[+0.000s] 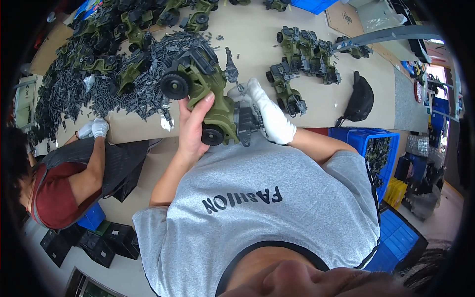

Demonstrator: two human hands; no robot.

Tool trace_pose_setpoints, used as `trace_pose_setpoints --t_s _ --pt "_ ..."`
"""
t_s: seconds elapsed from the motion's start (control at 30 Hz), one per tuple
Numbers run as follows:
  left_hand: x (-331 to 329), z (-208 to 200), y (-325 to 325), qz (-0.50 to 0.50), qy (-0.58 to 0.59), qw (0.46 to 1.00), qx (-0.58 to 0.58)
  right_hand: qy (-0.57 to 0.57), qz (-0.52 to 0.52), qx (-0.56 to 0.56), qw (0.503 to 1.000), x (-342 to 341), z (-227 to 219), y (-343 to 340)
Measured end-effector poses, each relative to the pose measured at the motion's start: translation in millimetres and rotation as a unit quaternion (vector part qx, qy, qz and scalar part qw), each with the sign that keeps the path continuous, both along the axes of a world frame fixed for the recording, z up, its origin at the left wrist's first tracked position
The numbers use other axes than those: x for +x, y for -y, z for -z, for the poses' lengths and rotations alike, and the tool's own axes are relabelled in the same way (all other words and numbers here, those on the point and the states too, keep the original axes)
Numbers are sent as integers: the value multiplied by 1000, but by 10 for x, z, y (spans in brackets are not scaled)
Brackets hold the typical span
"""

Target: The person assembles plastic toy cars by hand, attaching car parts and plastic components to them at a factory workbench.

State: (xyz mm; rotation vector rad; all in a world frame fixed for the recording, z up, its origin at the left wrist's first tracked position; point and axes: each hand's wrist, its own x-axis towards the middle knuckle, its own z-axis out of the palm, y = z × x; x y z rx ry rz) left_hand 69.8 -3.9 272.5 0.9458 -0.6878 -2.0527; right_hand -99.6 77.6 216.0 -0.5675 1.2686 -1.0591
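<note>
A green and black toy army jeep (218,116) is held tilted in front of my chest. My left hand (194,123) is bare and wraps around its side between the black wheels, thumb on the green body. My right hand (271,111), in a white glove, is at the jeep's other side. Its fingers close around the lower end of a dark grey toy gun (231,69) that stands up beside the jeep. The glove partly hides that end and the jeep's black front part, so the exact grip there is hard to see.
A heap of small grey parts (170,47) and many jeeps cover the table's left. More jeeps (304,49) stand in rows at the right, near a black cap (359,99). A blue crate (391,153) is beside me. A co-worker's gloved hands (94,128) are at the left.
</note>
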Motion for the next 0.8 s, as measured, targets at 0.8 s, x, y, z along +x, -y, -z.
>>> trace_pose_setpoints --t_s 0.8 --pt "-1079 2362 1050 350 122 919 136 -464 106 84 875 -1316 1092 361"
